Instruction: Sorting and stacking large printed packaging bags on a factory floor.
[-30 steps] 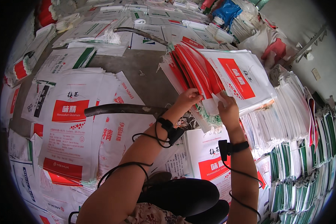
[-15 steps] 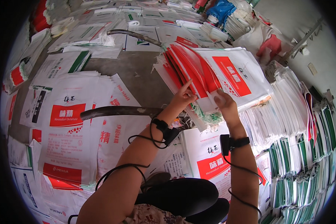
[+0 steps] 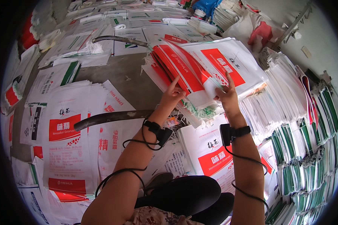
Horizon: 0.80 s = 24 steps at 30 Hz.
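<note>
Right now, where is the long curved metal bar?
In the head view, the curved metal bar lies left of the left hand, across the white-and-red sacks on the floor.

Stack of flat woven sacks (image 3: 199, 71), white with red panels, fanned at its near end; upper centre, held up off the floor, the left hand (image 3: 171, 98) and right hand (image 3: 226, 98) at its near edge.

Spread sacks (image 3: 69, 135), white with a red block and red bottom band; floor, left of centre.

Single sack (image 3: 214, 153), white with red block; floor, beneath the right forearm.

Upright bundles of sacks (image 3: 308, 150), white with green stripes; right edge.

Loose white sacks (image 3: 135, 33), some green-marked; far floor, top.
</note>
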### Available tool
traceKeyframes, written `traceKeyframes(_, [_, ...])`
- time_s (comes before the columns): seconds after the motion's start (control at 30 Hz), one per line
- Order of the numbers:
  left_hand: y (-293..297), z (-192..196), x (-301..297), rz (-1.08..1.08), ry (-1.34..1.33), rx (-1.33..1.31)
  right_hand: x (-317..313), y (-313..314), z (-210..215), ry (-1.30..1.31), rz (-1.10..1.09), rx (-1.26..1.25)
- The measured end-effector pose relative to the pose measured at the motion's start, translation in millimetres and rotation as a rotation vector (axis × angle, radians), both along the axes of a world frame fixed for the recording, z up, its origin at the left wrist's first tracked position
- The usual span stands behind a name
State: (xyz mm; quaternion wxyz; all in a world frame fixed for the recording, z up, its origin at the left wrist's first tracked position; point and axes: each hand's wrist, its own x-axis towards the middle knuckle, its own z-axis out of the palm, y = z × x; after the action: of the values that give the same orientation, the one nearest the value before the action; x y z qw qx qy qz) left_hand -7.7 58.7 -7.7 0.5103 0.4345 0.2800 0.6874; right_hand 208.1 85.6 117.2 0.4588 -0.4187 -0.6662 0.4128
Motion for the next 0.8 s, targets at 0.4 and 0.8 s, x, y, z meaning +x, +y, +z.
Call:
traceKeyframes(0.4, [-0.4, 5.4, 2.4, -0.029, 0.013, -0.069, 4.2, 8.0, -11.8, -0.063, -0.027, -0.106])
traceKeyframes(0.8, [2.0, -18.8, -15.4, 0.115, 0.0, -0.182, -24.3, -101.0, 48.4, -0.682, -0.065, 1.127])
